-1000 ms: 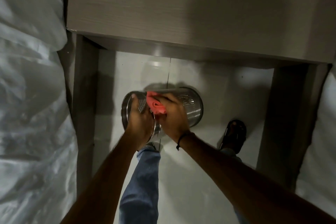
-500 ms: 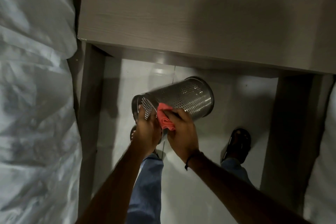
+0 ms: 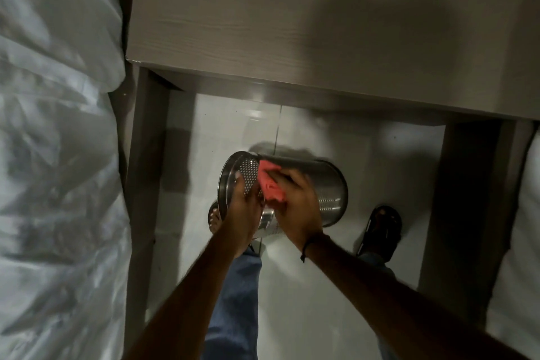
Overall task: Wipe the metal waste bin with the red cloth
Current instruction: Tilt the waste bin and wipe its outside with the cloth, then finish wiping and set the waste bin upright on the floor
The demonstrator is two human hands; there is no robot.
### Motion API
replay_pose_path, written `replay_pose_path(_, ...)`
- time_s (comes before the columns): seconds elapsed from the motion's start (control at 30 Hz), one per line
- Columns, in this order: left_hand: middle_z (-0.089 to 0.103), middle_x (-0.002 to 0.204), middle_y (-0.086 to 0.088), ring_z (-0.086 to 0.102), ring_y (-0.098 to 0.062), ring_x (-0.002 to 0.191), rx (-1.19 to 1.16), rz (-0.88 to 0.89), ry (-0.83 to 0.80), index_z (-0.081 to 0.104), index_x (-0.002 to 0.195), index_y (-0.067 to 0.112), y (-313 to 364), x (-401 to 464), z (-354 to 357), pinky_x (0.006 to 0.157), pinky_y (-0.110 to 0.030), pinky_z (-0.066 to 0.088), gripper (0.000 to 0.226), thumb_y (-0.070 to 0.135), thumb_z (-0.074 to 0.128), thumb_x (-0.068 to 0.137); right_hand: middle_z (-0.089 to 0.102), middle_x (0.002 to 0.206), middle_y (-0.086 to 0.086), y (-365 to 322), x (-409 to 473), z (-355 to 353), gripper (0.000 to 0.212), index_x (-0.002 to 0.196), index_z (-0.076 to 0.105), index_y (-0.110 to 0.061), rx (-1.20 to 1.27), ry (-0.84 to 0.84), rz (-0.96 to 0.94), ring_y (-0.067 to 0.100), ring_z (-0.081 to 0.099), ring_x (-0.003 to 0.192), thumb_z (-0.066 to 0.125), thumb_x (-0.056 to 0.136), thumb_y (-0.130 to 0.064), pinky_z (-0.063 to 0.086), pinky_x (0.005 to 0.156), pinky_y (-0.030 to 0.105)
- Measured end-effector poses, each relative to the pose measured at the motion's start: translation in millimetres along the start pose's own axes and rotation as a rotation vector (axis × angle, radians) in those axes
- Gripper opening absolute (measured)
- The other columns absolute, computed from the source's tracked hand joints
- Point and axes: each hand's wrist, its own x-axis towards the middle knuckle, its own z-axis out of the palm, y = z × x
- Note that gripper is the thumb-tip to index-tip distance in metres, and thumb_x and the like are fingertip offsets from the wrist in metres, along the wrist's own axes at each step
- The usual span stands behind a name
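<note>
Your left hand (image 3: 244, 207) grips the metal waste bin (image 3: 327, 199) at its open mouth, thumb lying inside against the perforated inner wall and the rest of the hand wrapped over the rim, so the bin hangs tilted on its side above the pale tiled floor (image 3: 306, 286) with its mouth turned toward the left and its closed base off to the right of your grip. Your right hand (image 3: 298, 199) is closed around the red cloth (image 3: 270, 183), bunched between the fingers and the palm, and it presses the cloth against the bin's outer wall just beside the rim, right next to your left hand; the two hands nearly touch there. The cloth sticks out above your right fingers, partly over the edge of the mouth. A dark cord bracelet (image 3: 308, 247) circles your right wrist. Below your grip, your jeans leg (image 3: 236, 295) runs down the frame, and a bare-toed foot shows just under the bin's rim. Beyond the base end, to the right of your right hand, a black sandal (image 3: 381, 228) rests on the floor. Above both hands, the grey wooden tabletop (image 3: 292, 23) overhangs the spot, its legs standing on either side. Rumpled white bedding (image 3: 52, 155) fills the area far left of your left arm.
</note>
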Motion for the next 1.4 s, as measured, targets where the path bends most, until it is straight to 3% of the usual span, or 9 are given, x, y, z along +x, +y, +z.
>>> replay_pose_path(0.17,0.054,0.15,-0.004,0.048,-0.033,0.141,0.176,-0.132,-0.072,0.059,0.127,0.037,-24,1,5,0.117,-0.057,0.037,0.077,0.086,0.023,0.08,0.066,0.124,0.004,5,38,-9,0.057,0.139,0.059,-0.026,-0.01,-0.025,0.047,0.027,0.059,0.113,0.065,0.086,-0.004,0.056,0.096,0.037)
replay_pose_path(0.4,0.077,0.121,-0.018,0.075,-0.026,0.112,-0.264,-0.093,-0.041,0.063,0.123,0.005,-3,11,19,0.097,-0.042,0.048,0.091,0.081,0.027,0.09,0.064,0.13,-0.003,15,-23,-10,0.047,0.142,0.056,-0.031,0.141,-0.056,0.081,0.02,0.059,0.121,0.062,0.095,-0.026,0.052,0.106,0.036)
replay_pose_path(0.6,0.051,0.157,-0.003,0.048,-0.02,0.144,0.082,-0.032,-0.049,0.048,0.151,0.02,3,4,42,0.098,-0.02,0.05,0.081,0.072,0.036,0.091,0.071,0.104,0.008,2,19,-25,0.023,0.11,0.073,-0.01,0.11,0.191,0.176,0.025,0.069,0.09,0.066,0.088,-0.013,0.053,0.077,0.027)
replay_pose_path(0.77,0.046,0.158,-0.008,0.04,-0.026,0.15,0.333,-0.072,-0.094,0.045,0.151,0.017,-5,-6,40,0.101,-0.023,0.045,0.089,0.077,0.038,0.086,0.064,0.124,0.009,3,42,-38,0.058,0.127,0.062,-0.011,0.136,0.119,0.304,0.026,0.061,0.11,0.077,0.078,-0.037,0.053,0.097,0.033)
replay_pose_path(0.9,0.061,0.128,0.001,0.057,-0.019,0.127,0.405,-0.113,-0.108,0.057,0.122,0.033,-4,1,43,0.102,-0.023,0.044,0.036,0.056,0.039,0.101,0.068,0.12,0.013,22,44,-46,0.052,0.125,0.066,-0.012,0.1,0.164,0.364,0.031,0.067,0.108,0.076,0.075,-0.019,0.056,0.093,0.036)
replay_pose_path(0.97,0.074,0.103,-0.004,0.063,-0.018,0.099,0.698,0.227,0.062,0.069,0.104,0.026,-2,8,34,0.084,-0.019,0.048,0.024,0.038,0.048,0.101,0.072,0.115,0.01,33,49,-49,0.045,0.119,0.069,-0.016,0.092,0.152,0.406,0.031,0.07,0.103,0.074,0.075,-0.013,0.059,0.091,0.038)
replay_pose_path(1.07,0.071,0.111,-0.021,0.064,-0.039,0.101,1.283,0.66,0.493,0.071,0.105,0.004,-2,18,-2,0.086,-0.045,0.052,0.024,0.019,0.062,0.089,0.076,0.117,0.006,45,63,-47,0.045,0.121,0.071,-0.022,0.154,0.073,0.475,0.026,0.072,0.106,0.079,0.076,-0.02,0.059,0.095,0.037)
replay_pose_path(1.17,0.064,0.119,-0.026,0.059,-0.045,0.105,1.468,0.568,0.703,0.063,0.114,0.0,2,22,-31,0.088,-0.055,0.051,0.034,0.005,0.071,0.081,0.078,0.113,0.005,49,71,-34,0.045,0.119,0.073,-0.022,0.192,0.072,0.472,0.023,0.072,0.105,0.083,0.074,-0.024,0.055,0.093,0.027)
replay_pose_path(1.4,0.058,0.125,-0.021,0.057,-0.036,0.112,1.245,0.522,0.62,0.064,0.118,0.003,30,15,-46,0.092,-0.041,0.056,0.028,0.01,0.066,0.091,0.08,0.088,0.005,41,69,-39,0.028,0.098,0.079,-0.018,0.3,0.192,0.562,0.021,0.074,0.086,0.083,0.071,-0.023,0.06,0.084,0.035)
